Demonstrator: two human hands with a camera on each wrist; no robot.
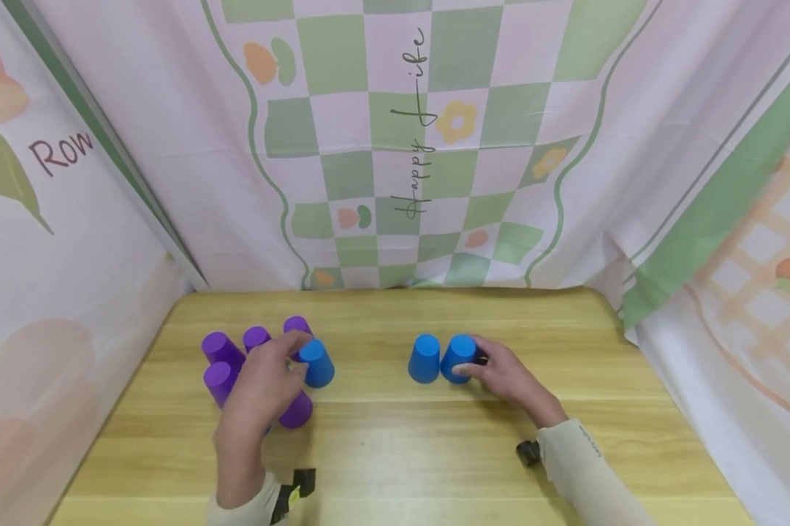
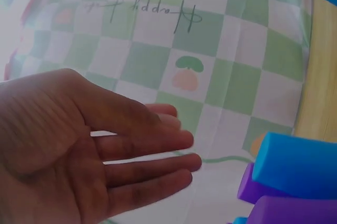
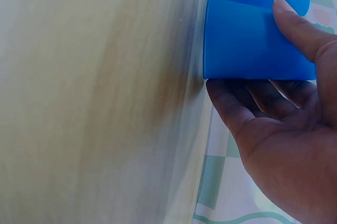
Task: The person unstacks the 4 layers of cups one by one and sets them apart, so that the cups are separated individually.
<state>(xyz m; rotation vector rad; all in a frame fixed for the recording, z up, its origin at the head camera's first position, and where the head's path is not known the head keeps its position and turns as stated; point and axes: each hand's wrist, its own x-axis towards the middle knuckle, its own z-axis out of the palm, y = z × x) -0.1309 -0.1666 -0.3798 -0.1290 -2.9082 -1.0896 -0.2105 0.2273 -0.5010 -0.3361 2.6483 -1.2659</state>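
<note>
My left hand [image 1: 263,383] hovers over a group of upside-down purple cups [image 1: 218,351], beside a blue cup [image 1: 318,365]. In the left wrist view its fingers [image 2: 152,163] are fairly straight, with a gap between them and the cups. On the right side, my right hand [image 1: 505,372] holds an upside-down blue cup [image 1: 460,358], thumb on one side and fingers on the other. Another blue cup [image 1: 424,359] stands right beside that one. Part of the purple group is hidden behind my left hand, where a sliver of blue also shows.
A wooden table [image 1: 395,453] carries all the cups. Behind it hangs a checked curtain [image 1: 401,146], with more printed cloth along the left and right sides. Each wrist wears a small black device [image 1: 529,453].
</note>
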